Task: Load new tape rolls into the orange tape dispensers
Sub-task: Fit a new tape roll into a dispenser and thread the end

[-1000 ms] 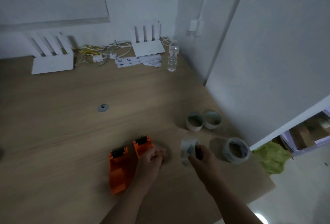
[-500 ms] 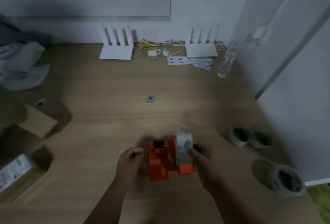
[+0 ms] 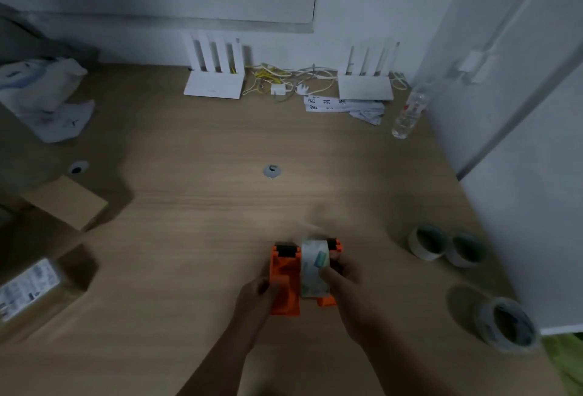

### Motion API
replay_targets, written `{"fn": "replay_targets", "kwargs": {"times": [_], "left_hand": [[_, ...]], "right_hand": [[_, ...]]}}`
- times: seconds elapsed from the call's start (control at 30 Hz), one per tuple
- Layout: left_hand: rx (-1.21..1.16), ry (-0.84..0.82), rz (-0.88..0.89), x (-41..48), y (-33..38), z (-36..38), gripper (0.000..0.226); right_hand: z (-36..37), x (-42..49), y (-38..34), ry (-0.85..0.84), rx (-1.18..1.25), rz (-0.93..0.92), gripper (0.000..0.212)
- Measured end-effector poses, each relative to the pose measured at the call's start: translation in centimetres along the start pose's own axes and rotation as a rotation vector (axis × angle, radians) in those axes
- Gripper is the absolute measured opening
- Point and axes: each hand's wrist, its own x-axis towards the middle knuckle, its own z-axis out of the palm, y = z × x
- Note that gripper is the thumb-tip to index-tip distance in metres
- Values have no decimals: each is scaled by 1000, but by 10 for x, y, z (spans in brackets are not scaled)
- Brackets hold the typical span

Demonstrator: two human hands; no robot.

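On the pale wood-grain table [image 3: 189, 206], the left hand [image 3: 257, 296] grips the near end of a blocky orange plastic dispenser [image 3: 284, 279]. The right hand [image 3: 342, 282] clasps a glossy clear tape roll [image 3: 312, 269] upright over the second dispenser [image 3: 328, 301] just beside it

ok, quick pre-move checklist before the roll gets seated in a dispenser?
1. Right hand has a grip on the clear roll of packing tape with a green label: ok.
2. Left hand steadies the left orange plastic tape dispenser: ok.
3. Left dispenser's cradle is empty: ok.
4. Roll is lined up with the right orange dispenser underneath it: cannot tell, the roll hides most of it.
5. Loose tape end faces the front roller: cannot tell, blurred.
6. Spare rolls are within reach: ok, two small white tape rolls and a large clear tape roll sit to the right on the wooden table.
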Motion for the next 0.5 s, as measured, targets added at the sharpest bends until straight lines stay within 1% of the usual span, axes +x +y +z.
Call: {"fn": "replay_targets", "kwargs": {"times": [0.07,0.17,0.2,0.3,0.37,0.4,0.47,0.5], "left_hand": [[-30,3,1,-5,6,3,49],[-75,23,23,-9,14,8,29],[-99,27,36,-11,18,8,26],[-158,34,86,-15,28,10,38],[-204,25,122,-18,37,10,35],[-220,29,139,-20,40,10,31],[-225,39,182,-23,47,8,30],[-216,35,202,-24,49,8,30]], "right_hand": [[2,-3,-1,-5,-3,-7,34],[4,-5,-3,-18,-30,-27,40],[6,-5,-4,-23,-38,-30,39],[11,-8,-9,-24,-49,-26,37],[12,-11,-10,-26,-61,-15,41],[12,-12,-10,-35,-70,-7,39],[11,-14,-10,-48,-76,1,26],[12,-15,-12,-49,-72,4,23]]}}
